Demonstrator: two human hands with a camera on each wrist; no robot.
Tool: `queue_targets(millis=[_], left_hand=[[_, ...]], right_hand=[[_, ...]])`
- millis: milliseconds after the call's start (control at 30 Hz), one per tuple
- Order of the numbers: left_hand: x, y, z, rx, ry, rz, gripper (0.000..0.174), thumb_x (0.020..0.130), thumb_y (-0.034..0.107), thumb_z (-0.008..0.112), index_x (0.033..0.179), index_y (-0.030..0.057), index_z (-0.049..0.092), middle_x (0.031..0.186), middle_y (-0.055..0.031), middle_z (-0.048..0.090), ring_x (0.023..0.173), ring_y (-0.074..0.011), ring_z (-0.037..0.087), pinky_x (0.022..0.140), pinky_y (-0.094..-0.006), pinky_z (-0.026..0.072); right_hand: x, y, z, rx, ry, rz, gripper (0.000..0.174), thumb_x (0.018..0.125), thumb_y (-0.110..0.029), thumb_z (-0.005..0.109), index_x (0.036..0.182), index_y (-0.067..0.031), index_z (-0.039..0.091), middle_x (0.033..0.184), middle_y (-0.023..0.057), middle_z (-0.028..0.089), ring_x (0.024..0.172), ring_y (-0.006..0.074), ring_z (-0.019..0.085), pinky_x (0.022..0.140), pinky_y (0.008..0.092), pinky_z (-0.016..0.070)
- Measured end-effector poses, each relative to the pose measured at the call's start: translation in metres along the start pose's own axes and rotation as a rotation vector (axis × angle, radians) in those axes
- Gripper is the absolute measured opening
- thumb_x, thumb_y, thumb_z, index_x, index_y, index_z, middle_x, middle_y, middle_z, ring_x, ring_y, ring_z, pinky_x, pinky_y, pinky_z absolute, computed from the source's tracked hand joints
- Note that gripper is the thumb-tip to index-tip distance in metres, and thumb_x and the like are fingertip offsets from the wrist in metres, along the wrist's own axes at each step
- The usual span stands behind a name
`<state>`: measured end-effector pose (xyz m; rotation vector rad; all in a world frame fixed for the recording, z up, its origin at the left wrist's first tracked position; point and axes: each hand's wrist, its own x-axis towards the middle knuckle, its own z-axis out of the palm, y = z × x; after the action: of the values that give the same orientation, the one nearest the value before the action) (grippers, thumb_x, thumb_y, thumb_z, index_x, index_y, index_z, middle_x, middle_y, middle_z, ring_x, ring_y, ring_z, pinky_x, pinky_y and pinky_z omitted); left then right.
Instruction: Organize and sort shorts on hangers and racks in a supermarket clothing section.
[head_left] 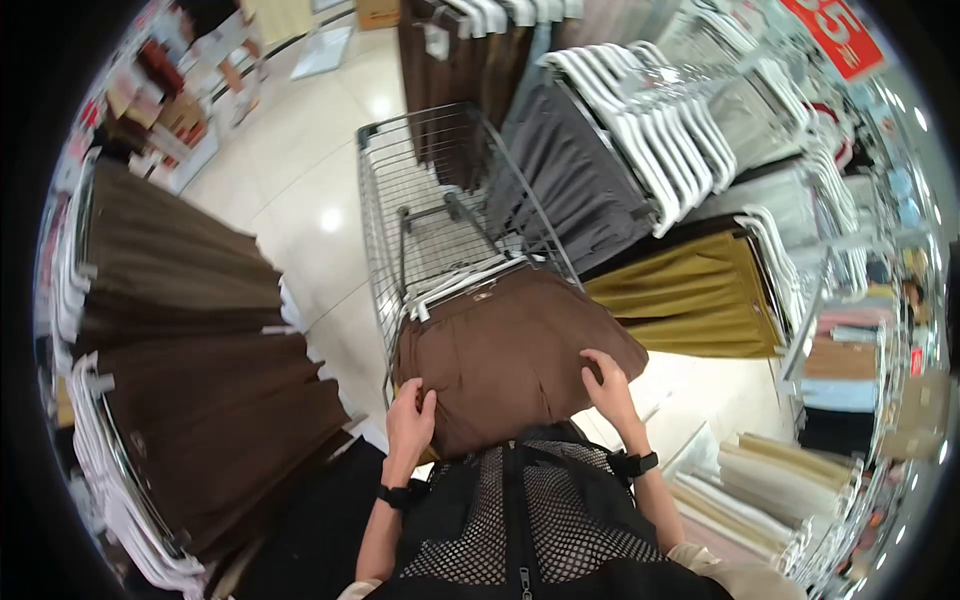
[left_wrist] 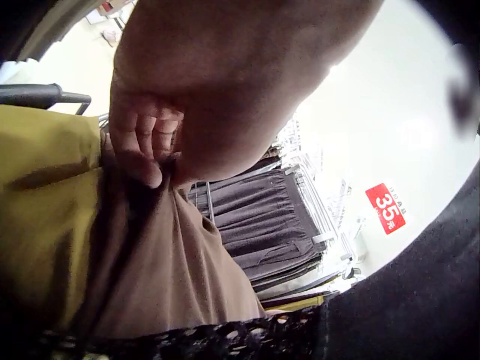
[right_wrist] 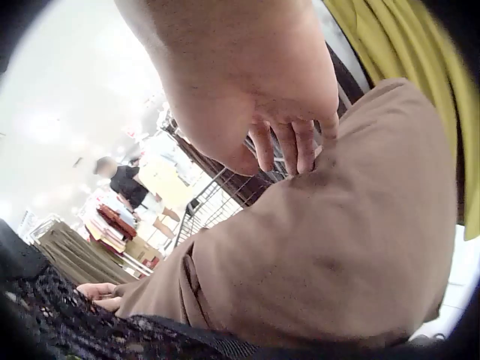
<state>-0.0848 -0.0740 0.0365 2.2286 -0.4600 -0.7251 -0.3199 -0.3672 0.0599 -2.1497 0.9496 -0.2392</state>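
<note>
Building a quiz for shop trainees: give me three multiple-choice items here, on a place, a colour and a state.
1. Where does the brown garment lie? A on the floor; B on the wire cart; C on a rack.
2. What colour are the garments hanging nearest the right hand? A mustard; B green; C purple.
3. What does the left hand do? A hangs free; B holds a hanger; C pinches brown fabric.
B, it rests across the cart's rim; A, mustard folds hang beside it; C, its fingers curl into the fabric.
</note>
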Motion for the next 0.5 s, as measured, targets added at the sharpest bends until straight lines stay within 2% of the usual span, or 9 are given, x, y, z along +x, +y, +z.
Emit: queue_targets(millis=[67,167,267,300,333,400,433,467,500], left_hand=[[0.003,-0.017,0.013,-0.003,-0.001,0.006,0.038,0.1,0.023,0.07,0.129,-0.0006,0.063,0.107,-0.0228,0.072,0.098,-0.0391,0.071,0.085,-0.0467,0.0554],[0.002,-0.005,0.011,0.149,-0.103,0.035,0.053,0.103,0.022,0.065,0.149,0.0023,0.047,0.113,-0.0276,0.072,0.107,-0.0477,0.069,0.092,-0.0516,0.0541],[0.006,-0.002,0.014,0.266,-0.14,0.064,0.065,0.104,0.021,0.062,0.159,0.0006,0.032,0.113,-0.0325,0.07,0.111,-0.0526,0.066,0.096,-0.0547,0.0522],[0.004,0.009,0.012,0.28,-0.158,0.07,0.073,0.102,0.017,0.063,0.162,-0.0019,0.027,0.122,-0.0355,0.066,0.117,-0.0531,0.063,0.1,-0.0542,0.0508],[0.002,0.013,0.015,0.3,-0.129,0.122,0.074,0.1,0.016,0.064,0.162,-0.0019,0.027,0.127,-0.036,0.063,0.12,-0.0532,0.061,0.102,-0.0537,0.0499],[-0.005,0.022,0.022,0.341,-0.058,0.218,0.078,0.098,0.014,0.066,0.163,-0.0019,0.025,0.137,-0.0369,0.058,0.127,-0.0533,0.057,0.106,-0.0527,0.048],[-0.011,0.036,0.023,0.385,-0.115,0.185,0.082,0.095,0.011,0.067,0.164,-0.0011,0.024,0.149,-0.037,0.048,0.135,-0.0532,0.05,0.11,-0.0524,0.0446],[-0.016,0.039,0.03,0.405,-0.143,0.214,0.084,0.095,0.013,0.067,0.165,-0.0001,0.023,0.152,-0.0408,0.042,0.14,-0.056,0.045,0.115,-0.0539,0.0409],[-0.021,0.035,0.042,0.432,-0.141,0.238,0.086,0.094,0.014,0.067,0.166,0.0005,0.022,0.154,-0.0432,0.039,0.142,-0.058,0.042,0.118,-0.0548,0.0386]], right_hand=[[-0.016,0.016,0.002,-0.067,0.024,-0.086,0.031,0.094,-0.007,0.068,0.125,-0.0015,0.068,0.132,0.0222,0.069,0.126,0.0418,0.063,0.109,0.0475,0.05],[-0.033,0.011,-0.013,0.038,0.044,-0.014,0.03,0.096,-0.009,0.068,0.125,-0.003,0.069,0.136,0.0204,0.067,0.128,0.0411,0.062,0.109,0.0463,0.0503],[-0.043,0.031,-0.047,0.103,0.195,0.032,0.03,0.097,-0.007,0.067,0.127,-0.004,0.069,0.13,0.0175,0.069,0.12,0.0332,0.068,0.102,0.0396,0.0546],[-0.045,0.046,-0.059,0.158,0.271,0.085,0.03,0.098,-0.006,0.067,0.128,-0.0033,0.068,0.127,0.0144,0.071,0.113,0.0269,0.07,0.098,0.0378,0.0558],[-0.044,0.075,-0.07,0.266,0.366,0.117,0.03,0.101,-0.006,0.066,0.131,-0.0035,0.065,0.126,0.0115,0.071,0.109,0.0217,0.071,0.096,0.0375,0.0566],[-0.029,0.131,-0.104,0.469,0.561,0.073,0.042,0.107,-0.007,0.059,0.146,-0.0025,0.048,0.126,0.0103,0.07,0.107,0.02,0.07,0.092,0.0353,0.0569],[-0.024,0.124,-0.133,0.591,0.658,0.122,0.044,0.108,-0.011,0.059,0.15,-0.0026,0.045,0.126,0.013,0.07,0.106,0.0206,0.071,0.093,0.0357,0.0569],[-0.018,0.121,-0.164,0.604,0.699,0.173,0.047,0.11,-0.016,0.059,0.152,-0.0032,0.043,0.128,0.0152,0.069,0.107,0.0214,0.071,0.094,0.0364,0.0569],[-0.009,0.108,-0.19,0.782,0.797,0.215,0.051,0.11,-0.02,0.06,0.154,-0.0036,0.041,0.132,0.0174,0.068,0.11,0.0227,0.071,0.096,0.0377,0.0569]])
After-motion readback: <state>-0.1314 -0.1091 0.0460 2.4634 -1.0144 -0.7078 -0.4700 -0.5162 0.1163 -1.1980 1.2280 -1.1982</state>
